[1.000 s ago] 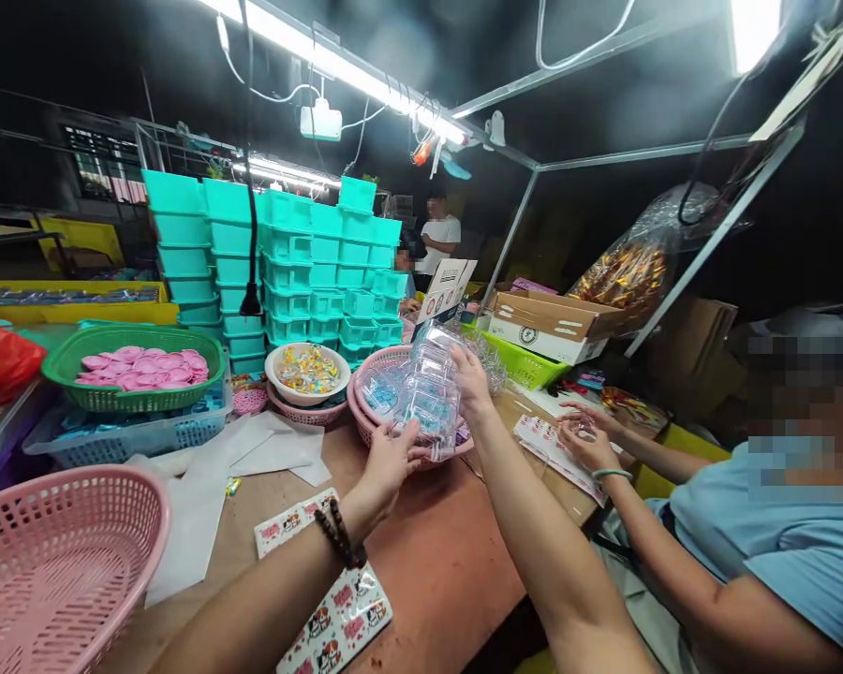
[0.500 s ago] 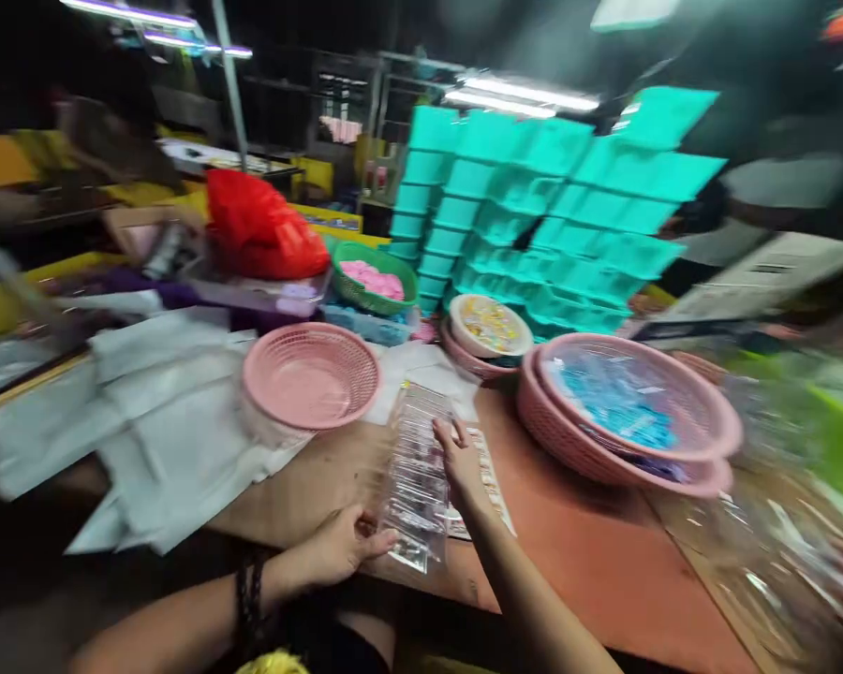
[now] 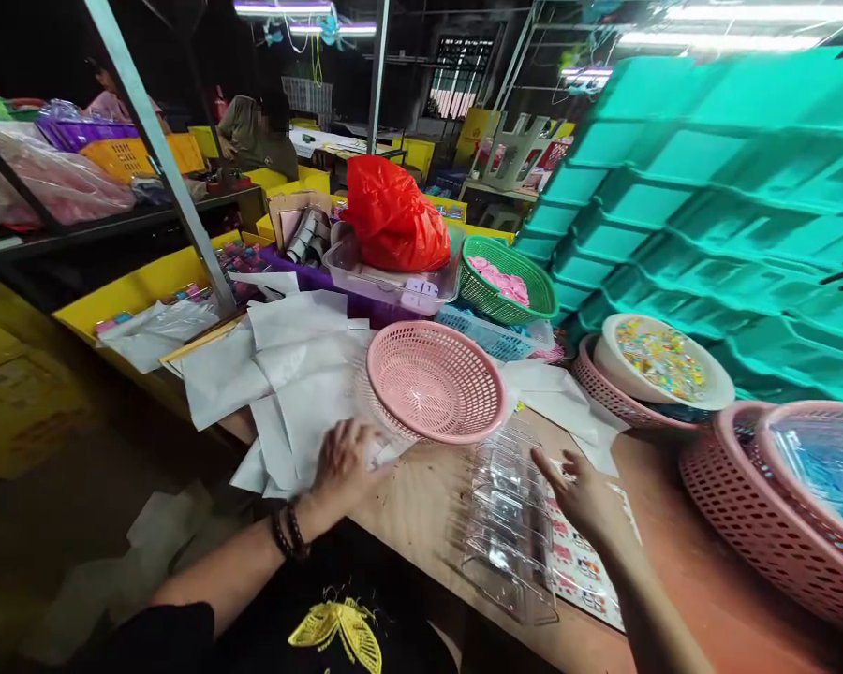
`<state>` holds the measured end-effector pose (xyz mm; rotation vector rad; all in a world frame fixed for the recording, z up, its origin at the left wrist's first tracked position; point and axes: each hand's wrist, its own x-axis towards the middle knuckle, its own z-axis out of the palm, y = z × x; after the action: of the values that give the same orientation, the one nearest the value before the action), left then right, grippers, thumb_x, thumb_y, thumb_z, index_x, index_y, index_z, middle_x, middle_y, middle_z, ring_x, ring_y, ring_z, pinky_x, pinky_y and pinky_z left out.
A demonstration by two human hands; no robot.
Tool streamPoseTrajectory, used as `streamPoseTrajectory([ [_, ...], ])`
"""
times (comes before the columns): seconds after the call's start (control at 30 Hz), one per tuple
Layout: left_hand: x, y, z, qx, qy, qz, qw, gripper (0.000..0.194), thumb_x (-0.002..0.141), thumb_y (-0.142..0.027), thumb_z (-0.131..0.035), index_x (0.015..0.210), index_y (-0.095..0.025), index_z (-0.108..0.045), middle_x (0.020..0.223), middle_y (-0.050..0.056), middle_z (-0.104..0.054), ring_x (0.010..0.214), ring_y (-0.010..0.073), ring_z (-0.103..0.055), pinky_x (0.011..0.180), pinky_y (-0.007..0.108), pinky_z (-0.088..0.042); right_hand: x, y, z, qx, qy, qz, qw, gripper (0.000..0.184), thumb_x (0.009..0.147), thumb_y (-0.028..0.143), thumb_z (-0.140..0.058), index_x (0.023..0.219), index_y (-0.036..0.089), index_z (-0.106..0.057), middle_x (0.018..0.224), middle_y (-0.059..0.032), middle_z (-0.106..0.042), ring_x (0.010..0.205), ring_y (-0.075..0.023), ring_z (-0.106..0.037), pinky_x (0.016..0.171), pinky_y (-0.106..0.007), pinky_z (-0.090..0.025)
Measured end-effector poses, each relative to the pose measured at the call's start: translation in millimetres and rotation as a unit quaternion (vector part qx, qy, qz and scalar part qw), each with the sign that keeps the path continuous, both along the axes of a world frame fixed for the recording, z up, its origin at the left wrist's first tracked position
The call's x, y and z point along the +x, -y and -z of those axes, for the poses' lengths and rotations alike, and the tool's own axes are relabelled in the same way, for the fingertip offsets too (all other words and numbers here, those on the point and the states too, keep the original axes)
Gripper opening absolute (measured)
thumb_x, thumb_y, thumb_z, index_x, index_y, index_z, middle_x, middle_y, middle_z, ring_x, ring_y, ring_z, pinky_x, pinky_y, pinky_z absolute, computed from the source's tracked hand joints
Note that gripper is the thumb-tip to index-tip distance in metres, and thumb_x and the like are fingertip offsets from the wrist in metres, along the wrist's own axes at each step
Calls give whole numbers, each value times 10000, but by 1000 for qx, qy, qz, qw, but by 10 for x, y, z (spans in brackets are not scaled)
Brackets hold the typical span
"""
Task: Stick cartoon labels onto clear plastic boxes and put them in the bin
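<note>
My left hand (image 3: 347,461) rests over the near right part of the white sheets (image 3: 299,360), just below the pink basket (image 3: 432,384). Its fingers are bent and slightly apart; a bit of white shows by the thumb, and no firm grip is visible. My right hand (image 3: 582,489) hovers at the right side of a clear plastic tray (image 3: 502,515) with ridged compartments, index finger and thumb apart, holding nothing. Under that hand and partly beneath the tray lies a printed sticker sheet (image 3: 583,562) with small red and black pictures.
Pink baskets (image 3: 765,505) with blue packets and a white bowl (image 3: 717,384) of colourful bits stand on the right. Behind are stacked teal bins (image 3: 674,215), a green basket (image 3: 548,295) and a red bag (image 3: 400,220). A metal post (image 3: 161,159) rises left; people sit beyond.
My left hand has left the clear tray and moved left to the white sheets. My right hand stays by the tray, its fingers spread. The view has turned left.
</note>
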<state>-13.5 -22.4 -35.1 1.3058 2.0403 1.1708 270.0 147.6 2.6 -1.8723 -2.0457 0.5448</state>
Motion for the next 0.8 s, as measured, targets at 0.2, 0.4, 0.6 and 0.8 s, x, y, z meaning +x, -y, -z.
streamPoseTrajectory([
  [0.2, -610, 66, -153, 13, -78, -48, 996, 91, 869, -242, -635, 782, -219, -620, 879, 84, -695, 899, 262, -635, 882, 386, -472, -488, 673, -439, 231, -78, -207, 947, 339, 934, 386, -534, 1243, 274, -613, 1199, -129, -657, 1066, -307, -661, 933, -479, -545],
  [0.4, -891, 498, -958, 56, 286, 66, 954, 358, 797, -521, -705, 952, -206, -637, 724, 26, -677, 627, 179, -644, 596, 279, -528, -1288, 983, -794, 171, -213, -432, 860, 807, 894, 253, -643, 1560, 311, -191, 1559, -107, -365, 1427, -302, -380, 1150, -538, -381],
  [0.6, -1028, 145, -1190, 30, 449, 119, 885, 387, 637, -405, -836, 873, -197, -611, 760, 47, -667, 631, 203, -663, 616, 344, -574, -1451, 976, -990, -55, -340, -475, 810, 604, 864, 343, -709, 1409, 292, -455, 1310, -80, -600, 1185, -250, -600, 1032, -460, -503],
  [0.8, -799, 194, -1160, 254, -31, -92, 962, 410, 826, -345, -704, 1196, -212, -589, 1250, 115, -638, 1249, 281, -557, 1086, 472, -433, -1120, 1194, -746, -118, -449, -315, 828, 708, 926, 355, -626, 1531, 320, -259, 1122, -78, -686, 922, -201, -691, 784, -350, -590],
])
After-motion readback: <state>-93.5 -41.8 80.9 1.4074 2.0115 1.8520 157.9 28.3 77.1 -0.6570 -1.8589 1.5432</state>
